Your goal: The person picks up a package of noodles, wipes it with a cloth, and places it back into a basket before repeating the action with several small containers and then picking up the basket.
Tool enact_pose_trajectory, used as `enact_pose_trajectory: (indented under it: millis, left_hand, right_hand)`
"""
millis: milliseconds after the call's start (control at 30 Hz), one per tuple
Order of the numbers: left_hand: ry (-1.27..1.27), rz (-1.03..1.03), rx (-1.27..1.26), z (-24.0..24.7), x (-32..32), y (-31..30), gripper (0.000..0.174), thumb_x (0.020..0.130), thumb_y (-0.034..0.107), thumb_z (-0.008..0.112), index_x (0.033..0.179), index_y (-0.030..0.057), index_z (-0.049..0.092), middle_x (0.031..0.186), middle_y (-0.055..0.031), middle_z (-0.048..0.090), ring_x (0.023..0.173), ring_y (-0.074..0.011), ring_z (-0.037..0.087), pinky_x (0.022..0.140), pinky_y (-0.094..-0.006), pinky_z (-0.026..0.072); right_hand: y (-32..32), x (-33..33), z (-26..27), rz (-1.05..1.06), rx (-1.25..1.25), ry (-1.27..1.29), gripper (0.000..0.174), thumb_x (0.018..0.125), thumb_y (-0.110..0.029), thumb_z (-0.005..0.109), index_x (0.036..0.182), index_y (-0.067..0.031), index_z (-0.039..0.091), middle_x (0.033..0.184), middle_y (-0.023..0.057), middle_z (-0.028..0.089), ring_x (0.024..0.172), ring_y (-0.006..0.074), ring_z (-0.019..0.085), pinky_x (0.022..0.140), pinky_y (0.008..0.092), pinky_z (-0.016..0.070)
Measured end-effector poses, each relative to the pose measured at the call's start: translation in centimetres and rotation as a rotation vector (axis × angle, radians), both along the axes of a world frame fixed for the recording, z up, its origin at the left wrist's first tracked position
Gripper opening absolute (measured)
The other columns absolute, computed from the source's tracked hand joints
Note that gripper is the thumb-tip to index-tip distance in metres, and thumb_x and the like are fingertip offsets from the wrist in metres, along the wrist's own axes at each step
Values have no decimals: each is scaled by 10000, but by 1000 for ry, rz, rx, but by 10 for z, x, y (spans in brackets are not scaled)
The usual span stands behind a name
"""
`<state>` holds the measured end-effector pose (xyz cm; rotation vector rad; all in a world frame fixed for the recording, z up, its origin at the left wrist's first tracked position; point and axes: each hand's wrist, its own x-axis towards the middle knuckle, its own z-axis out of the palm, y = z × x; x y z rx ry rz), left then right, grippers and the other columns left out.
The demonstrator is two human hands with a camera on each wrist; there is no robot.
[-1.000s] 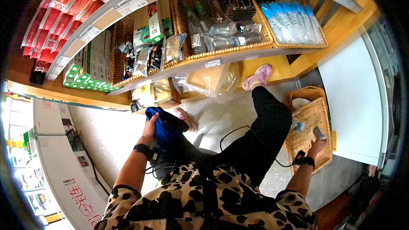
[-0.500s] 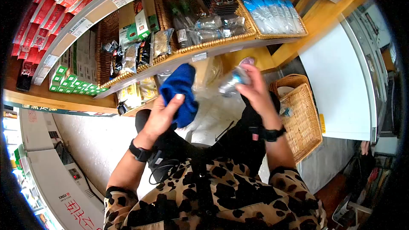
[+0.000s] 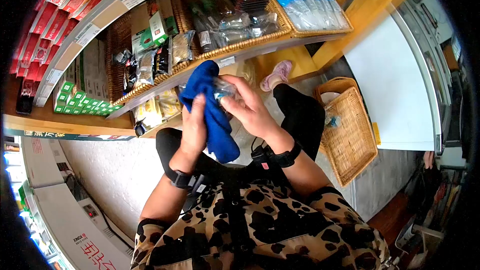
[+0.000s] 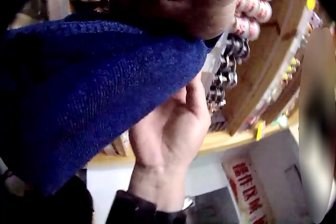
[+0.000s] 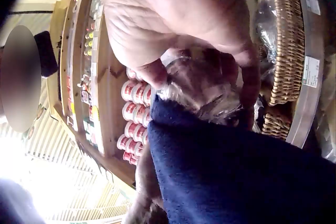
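A blue cloth (image 3: 212, 115) hangs from my left hand (image 3: 194, 129), whose thumb lies over it. My right hand (image 3: 254, 112) pinches a small clear plastic-wrapped item (image 3: 224, 89) against the cloth's upper right side. In the right wrist view the crinkled clear wrapping (image 5: 202, 85) sits between the thumb and fingers of my right hand (image 5: 184, 14), touching the cloth (image 5: 236, 166). The left wrist view shows the cloth (image 4: 105, 82) spread wide in front of a hand (image 4: 170, 129); the item is hidden there.
Shelf baskets (image 3: 240, 45) of packaged goods stand ahead, with red packets (image 3: 55, 22) at upper left. A tilted wicker basket (image 3: 350, 142) holding a small wrapped item (image 3: 332, 120) is on the right, beside a white panel (image 3: 400, 85). A white freezer (image 3: 65, 220) stands at lower left.
My right hand has come from the wicker basket with the wrapped item and moved left to meet the cloth. My left hand has lifted the cloth and brought it toward the middle.
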<state>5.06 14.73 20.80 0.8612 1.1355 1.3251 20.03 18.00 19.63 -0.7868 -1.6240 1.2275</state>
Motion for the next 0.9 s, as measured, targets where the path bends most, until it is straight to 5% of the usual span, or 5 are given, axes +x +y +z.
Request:
enact_pose_trajectory:
  millis: [133,333,533,700,900]
  left_hand:
    - [-546,-233,-275,2,-11,6,485,944,439,373,1209,47,478,1136,-109,581,974,-201,594,871,-335,482]
    - [-368,-43,-147,-2,-2,3,414,924,342,497,1197,32,469,1049,-64,582,894,-151,581,794,-286,491]
    - [-64,-29,69,2,3,-2,380,933,237,498,1259,56,423,1111,-42,539,974,-122,522,862,-274,436]
    - [-235,-68,-62,4,0,-5,322,925,291,517,1106,26,532,945,-26,594,788,-76,569,701,-217,487]
    - [-546,-235,-298,-22,-16,-2,401,935,320,472,1200,18,477,1103,-97,593,913,-179,617,802,-312,522]
  right_hand:
    - [-11,1,4,95,-114,211,439,879,-168,579,1266,-49,407,1155,83,495,1024,141,487,850,262,415]
    - [-7,4,0,-206,106,-149,418,884,-151,554,1256,-31,408,1148,110,477,1005,177,487,789,300,444]
    - [-19,3,-1,20,-227,210,608,874,-164,574,1371,-14,257,1294,136,362,1153,203,425,906,316,411]
    - [-17,-5,0,-80,-213,193,615,789,-142,697,1294,-9,373,1187,100,497,1060,174,504,897,297,421]
    - [-18,0,9,60,-263,286,514,830,-83,610,1282,-21,372,1131,64,518,1021,125,501,872,246,402]
